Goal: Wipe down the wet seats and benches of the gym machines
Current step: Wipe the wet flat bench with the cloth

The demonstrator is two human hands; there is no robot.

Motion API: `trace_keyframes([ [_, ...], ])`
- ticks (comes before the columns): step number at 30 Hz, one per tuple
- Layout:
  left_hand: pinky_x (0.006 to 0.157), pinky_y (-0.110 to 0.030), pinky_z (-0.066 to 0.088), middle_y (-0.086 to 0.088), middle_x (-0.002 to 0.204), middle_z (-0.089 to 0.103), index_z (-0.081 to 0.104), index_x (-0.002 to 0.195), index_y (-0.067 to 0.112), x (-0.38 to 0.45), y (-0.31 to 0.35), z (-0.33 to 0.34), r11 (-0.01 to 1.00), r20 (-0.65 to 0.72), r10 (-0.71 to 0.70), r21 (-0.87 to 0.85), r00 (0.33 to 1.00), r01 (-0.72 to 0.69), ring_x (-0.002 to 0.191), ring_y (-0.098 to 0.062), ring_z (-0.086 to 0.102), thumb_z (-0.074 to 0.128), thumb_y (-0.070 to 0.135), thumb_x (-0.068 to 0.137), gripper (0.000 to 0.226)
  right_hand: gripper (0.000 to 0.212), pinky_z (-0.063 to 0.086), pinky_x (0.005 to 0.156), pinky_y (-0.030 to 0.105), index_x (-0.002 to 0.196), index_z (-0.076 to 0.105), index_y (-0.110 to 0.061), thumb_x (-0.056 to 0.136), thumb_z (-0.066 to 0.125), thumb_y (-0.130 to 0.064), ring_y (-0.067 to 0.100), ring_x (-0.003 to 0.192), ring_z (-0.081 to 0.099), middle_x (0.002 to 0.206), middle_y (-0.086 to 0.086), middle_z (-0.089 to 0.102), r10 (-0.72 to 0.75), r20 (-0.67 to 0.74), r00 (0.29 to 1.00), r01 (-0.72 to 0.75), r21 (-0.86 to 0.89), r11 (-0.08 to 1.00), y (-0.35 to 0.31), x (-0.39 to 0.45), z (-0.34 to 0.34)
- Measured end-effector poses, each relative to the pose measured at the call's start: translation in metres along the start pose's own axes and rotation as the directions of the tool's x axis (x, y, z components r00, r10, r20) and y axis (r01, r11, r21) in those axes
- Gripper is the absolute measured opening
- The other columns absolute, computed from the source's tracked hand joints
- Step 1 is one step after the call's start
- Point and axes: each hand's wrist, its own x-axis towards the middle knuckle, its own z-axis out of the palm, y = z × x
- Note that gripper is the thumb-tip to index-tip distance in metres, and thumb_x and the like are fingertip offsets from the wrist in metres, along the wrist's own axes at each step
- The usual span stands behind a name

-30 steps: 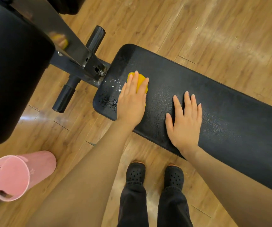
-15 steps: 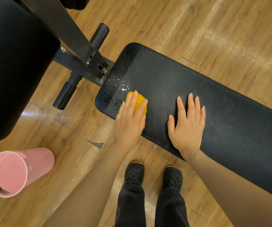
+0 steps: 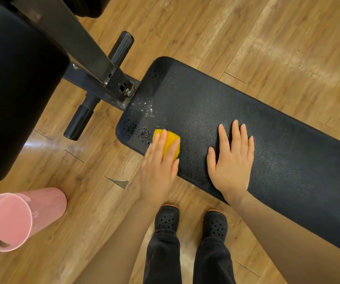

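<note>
Black padded bench [image 3: 236,128], laid from 10 to 4 o'clock on wood flooring; water droplets [image 3: 142,132] are seen at its 9 o'clock end. Right hand [image 3: 231,160] is laid flat on the padding, fingers straight and empty. Yellow sponge [image 3: 170,143], beside the droplets near the bench's front edge, is pressed under the straight fingers of the left hand [image 3: 160,167].

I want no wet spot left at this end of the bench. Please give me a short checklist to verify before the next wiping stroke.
1. Yellow sponge lies flat on the bench: ok.
2. Left hand presses the sponge with straight fingers: ok.
3. Right hand rests flat on the pad, bracing: ok.
4. Water droplets at the near corner wiped: not ok, beads remain beside the sponge.
5. White specks near the frame bracket wiped: not ok.
6. Sponge still absorbent: cannot tell.
</note>
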Motion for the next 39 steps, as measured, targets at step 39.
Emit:
trace_keyframes([
  [39, 0.112, -0.046, 0.034, -0.013, 0.157, 0.025, 0.035, 0.147, 0.017, 0.089, -0.023, -0.022, 0.99, 0.015, -0.107, 0.089, 0.994, 0.105, 0.146, -0.03, 0.021, 0.044, 0.031, 0.096, 0.053, 0.058, 0.01, 0.12, 0.048, 0.148, 0.034, -0.016, 0.096, 0.036, -0.04, 0.03, 0.148, 0.011, 0.158, 0.015, 0.02, 0.01, 0.009, 1.0, -0.01, -0.007, 1.0, -0.001, 0.0, 0.0],
])
